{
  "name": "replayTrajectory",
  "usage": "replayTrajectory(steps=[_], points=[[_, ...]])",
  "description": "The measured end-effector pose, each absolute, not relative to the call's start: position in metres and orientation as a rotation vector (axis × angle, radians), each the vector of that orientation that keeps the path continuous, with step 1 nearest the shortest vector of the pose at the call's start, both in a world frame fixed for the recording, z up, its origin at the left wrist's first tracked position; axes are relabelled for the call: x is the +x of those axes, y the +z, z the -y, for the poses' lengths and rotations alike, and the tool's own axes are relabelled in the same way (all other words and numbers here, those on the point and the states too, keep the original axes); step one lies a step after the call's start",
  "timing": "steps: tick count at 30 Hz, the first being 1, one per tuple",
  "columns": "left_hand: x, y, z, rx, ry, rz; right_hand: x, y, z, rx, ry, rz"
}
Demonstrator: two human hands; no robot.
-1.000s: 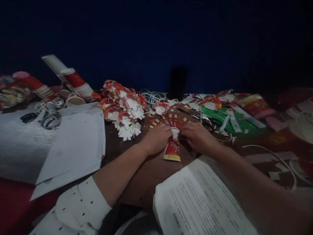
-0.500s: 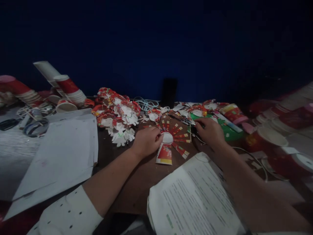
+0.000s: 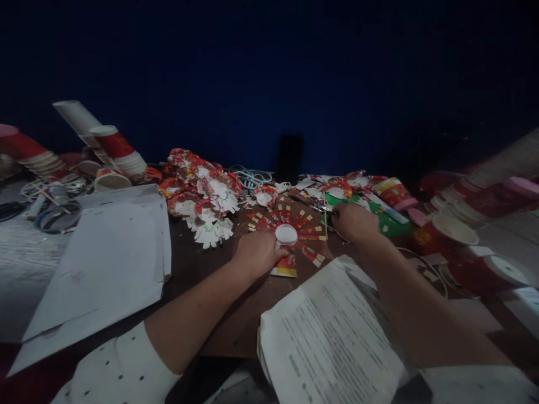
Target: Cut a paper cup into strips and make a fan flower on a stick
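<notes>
A red paper cup cut into strips [image 3: 286, 234] is splayed like a flower on the brown table, its round white bottom at the centre. My left hand [image 3: 256, 255] grips its near left side, the thumb over the one wide uncut piece. My right hand [image 3: 356, 221] is closed on a pair of scissors [image 3: 322, 208], to the right of the cut cup. The metal blades point left and away from me; the handles are hidden in the fist. Cut strips fan out between the two hands.
Cut red-and-white cups lie in a heap [image 3: 202, 191] at left. Stacked paper cups [image 3: 115, 148] lean further left, beside white sheets [image 3: 113, 252]. A green sheet [image 3: 389, 223] lies behind my right hand. A printed paper packet [image 3: 328, 336] sits in front; more cups [image 3: 455, 230] are at right.
My left hand has shifted its hold toward the near wide piece, uncovering strips on the far left. My right hand has the scissors more firmly in its fist. The view has moved slightly.
</notes>
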State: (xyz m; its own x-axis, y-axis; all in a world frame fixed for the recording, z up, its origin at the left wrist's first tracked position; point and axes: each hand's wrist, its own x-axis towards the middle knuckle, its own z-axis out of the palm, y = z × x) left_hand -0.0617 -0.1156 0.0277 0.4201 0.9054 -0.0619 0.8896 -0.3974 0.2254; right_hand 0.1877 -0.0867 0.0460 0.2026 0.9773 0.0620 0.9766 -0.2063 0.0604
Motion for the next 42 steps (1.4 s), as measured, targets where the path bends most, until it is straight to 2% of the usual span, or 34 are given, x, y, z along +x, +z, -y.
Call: replayTrajectory(steps=[15,19,25,28,32,35,37,39,42], points=[[-0.058,0.033,0.12,2.292,0.012,-1.637,0.216,0.059,0.103,2.216,-0.223,-1.778],[-0.056,0.036,0.126,2.351,0.078,-1.675,0.214,0.065,0.101,2.29,-0.159,-1.803],[-0.052,0.036,0.126,2.268,-0.058,-1.585,0.199,0.049,0.097,2.341,-0.135,-1.804],[-0.051,0.036,0.129,2.314,0.033,-1.617,0.2,0.05,0.095,2.335,-0.139,-1.829],[-0.05,0.038,0.137,2.38,0.105,-1.665,0.212,0.061,0.093,2.325,-0.376,-1.886],[-0.049,0.04,0.141,2.418,0.054,-1.617,0.218,0.06,0.095,2.591,-0.57,-1.949],[-0.05,0.04,0.141,2.418,0.052,-1.575,0.215,0.055,0.098,2.83,-0.842,-1.922],[-0.053,0.038,0.138,2.381,0.081,-1.548,0.21,0.048,0.1,2.882,-1.136,-1.935],[-0.058,0.033,0.128,2.23,0.159,-1.541,0.201,0.04,0.103,2.881,-1.202,-2.069]])
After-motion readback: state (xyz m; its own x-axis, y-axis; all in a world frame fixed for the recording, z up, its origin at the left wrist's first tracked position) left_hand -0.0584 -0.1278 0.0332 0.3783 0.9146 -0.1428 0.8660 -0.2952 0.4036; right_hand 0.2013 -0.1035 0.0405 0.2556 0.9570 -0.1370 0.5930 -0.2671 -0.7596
